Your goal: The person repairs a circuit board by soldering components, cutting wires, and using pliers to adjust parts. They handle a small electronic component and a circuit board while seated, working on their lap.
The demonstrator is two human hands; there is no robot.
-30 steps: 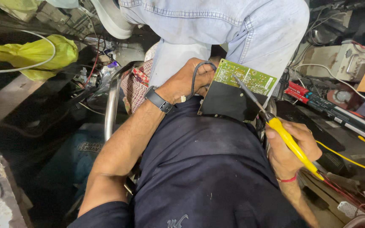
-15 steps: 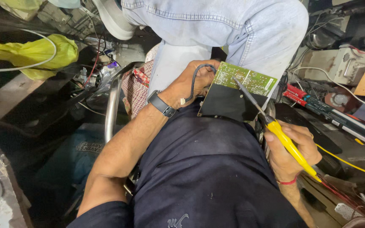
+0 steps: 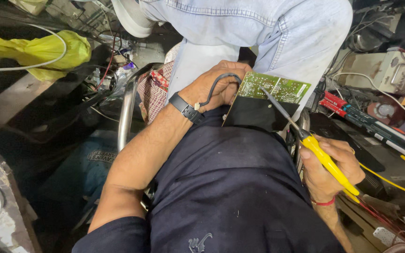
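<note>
Green circuit board (image 3: 273, 87) gripped by left hand (image 3: 216, 86), right hand (image 3: 330, 168) clutching yellow soldering iron (image 3: 326, 161), board's lower half dark.

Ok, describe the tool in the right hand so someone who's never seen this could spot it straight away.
Find the green circuit board the left hand props on the dark-clothed lap. A thin metal shaft touches it and runs down right into the right hand: the soldering iron. Its bright yellow handle sets it apart from the red tools nearby.

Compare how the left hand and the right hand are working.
The left hand grips the green circuit board by its edge; the right hand holds a yellow-handled soldering iron. The left wears a black wristband, the right a red thread. Both meet at the board.
</note>
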